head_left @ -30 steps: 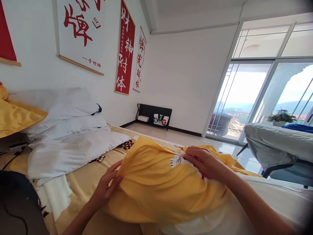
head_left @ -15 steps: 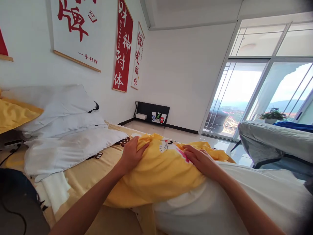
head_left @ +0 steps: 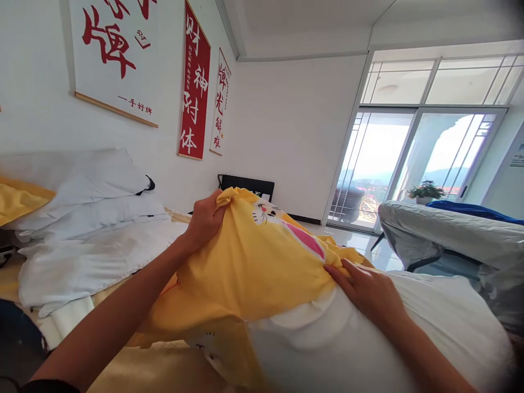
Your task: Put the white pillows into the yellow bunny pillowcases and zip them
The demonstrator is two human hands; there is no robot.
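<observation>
A yellow duvet cover [head_left: 262, 267] with a printed cartoon cat face and a pink patch stretches between my hands, partly over a white duvet [head_left: 347, 333]. My left hand [head_left: 208, 218] is closed round a bunched upper corner of the cover and holds it raised above the bed. Lower and to the right, my right hand [head_left: 364, 284] pinches the cover's gathered fabric near where the yellow meets the white. Below my left hand the cover hangs in folds, and part of another printed face shows on it. The cover's far side is hidden behind the raised cloth.
White pillows [head_left: 94, 234] are stacked on the bed at left, beside a yellow pillow [head_left: 24, 202]. A black low shelf [head_left: 245, 184] stands by the far wall. To the right are a plastic-wrapped sofa [head_left: 442, 229], a potted plant [head_left: 426, 191] and sliding glass doors [head_left: 380, 164].
My left hand has lifted the cover's corner up and slightly left, pulling the cloth taut. My right hand has moved right and a little down along the cover. The view has turned slightly right.
</observation>
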